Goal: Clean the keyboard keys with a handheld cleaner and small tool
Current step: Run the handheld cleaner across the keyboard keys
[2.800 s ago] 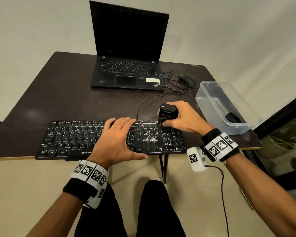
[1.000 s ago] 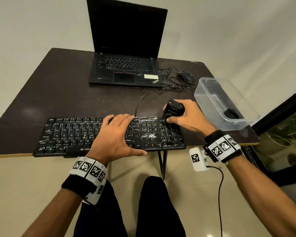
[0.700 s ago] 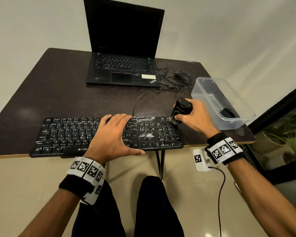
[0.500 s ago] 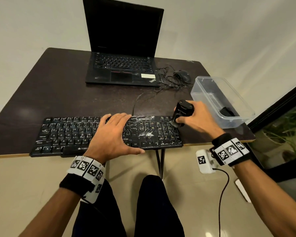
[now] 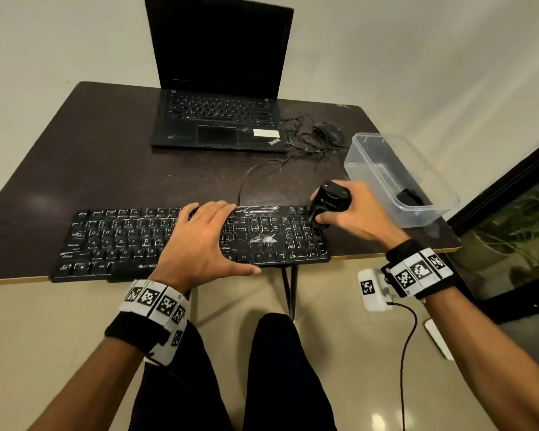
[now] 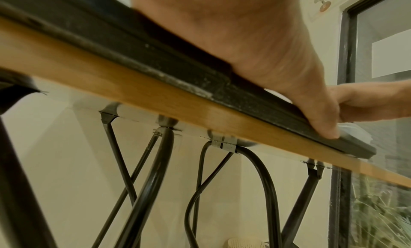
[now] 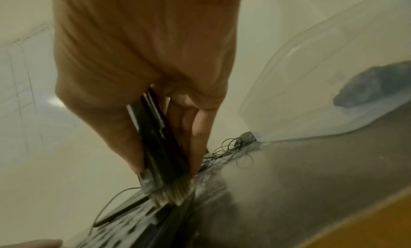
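My right hand [image 5: 360,214] is wrapped around the handheld cleaner [image 5: 330,203], thumb on the near side, fingers behind it. The brush end [image 7: 171,193] sits at the top right corner of the keyboard [image 5: 119,241], over the numpad edge. In the right wrist view the bristles touch or nearly touch the keys; blur, so I can't tell which.

My left hand [image 5: 204,241] lies flat and spread over the middle keys, holding nothing, thumb hooked on the front edge. It pins the board, whose front edge sits at the near lip of the table [image 5: 91,157].

White debris [image 5: 263,239] remains in the block left of the numpad, with more streaks [image 5: 255,209] along the top row. My guess: the job is maybe halfway at best, and this numpad pass is near its end.

To do the step well:
1. Keep the cleaner close to upright so the bristles reach between the keys.
2. Make short strokes along 1 row at a time, working towards the white patch.
3. Use light pressure only, so no caps pop.
4. Keep the left palm weighted, since the board could slide off the front.

The clear tub [image 5: 417,169] stands just beside my right wrist, so watch the elbow. A dark item [image 5: 413,197] lies inside it, probably the small tool; too unclear to say.
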The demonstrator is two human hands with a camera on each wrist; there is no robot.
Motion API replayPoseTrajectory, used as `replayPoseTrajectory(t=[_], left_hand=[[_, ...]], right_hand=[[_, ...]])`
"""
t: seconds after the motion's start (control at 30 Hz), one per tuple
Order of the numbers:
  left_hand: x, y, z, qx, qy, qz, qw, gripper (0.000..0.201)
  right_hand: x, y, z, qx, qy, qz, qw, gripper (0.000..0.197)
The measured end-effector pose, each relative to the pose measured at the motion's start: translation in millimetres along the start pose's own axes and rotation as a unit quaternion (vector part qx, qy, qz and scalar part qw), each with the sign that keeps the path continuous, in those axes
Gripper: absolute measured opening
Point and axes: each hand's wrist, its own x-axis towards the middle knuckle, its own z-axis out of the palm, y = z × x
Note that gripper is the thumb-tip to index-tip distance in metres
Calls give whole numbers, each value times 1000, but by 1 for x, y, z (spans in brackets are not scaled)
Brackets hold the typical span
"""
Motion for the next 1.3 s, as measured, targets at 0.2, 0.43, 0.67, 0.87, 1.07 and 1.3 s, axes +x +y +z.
replayPoseTrajectory(t=[0.2, 0.43, 0.67, 0.87, 1.07, 1.3], left_hand=[[0, 0, 0, 9, -5, 0, 1000, 139], [-2, 0, -1, 1, -5, 0, 1000, 139], [-1, 2, -3, 2, -5, -2, 1000, 137], [0, 1, -2, -1, -7, -3, 1000, 138], [1, 1, -2, -5, -2, 0, 1000, 138], [1, -1, -1, -1, -6, -3, 1000, 139]], right_hand=[[-10, -3, -2, -19, -1, 3, 1000, 30], [-10, -3, -7, -15, -29, 7, 999, 30], [-1, -10, 2, -27, -26, 0, 999, 33], [8, -12, 2, -57, -20, 2, 998, 40], [6, -14, 6, -34, -23, -12, 999, 34], [9, -13, 7, -31, -39, -24, 998, 32]])
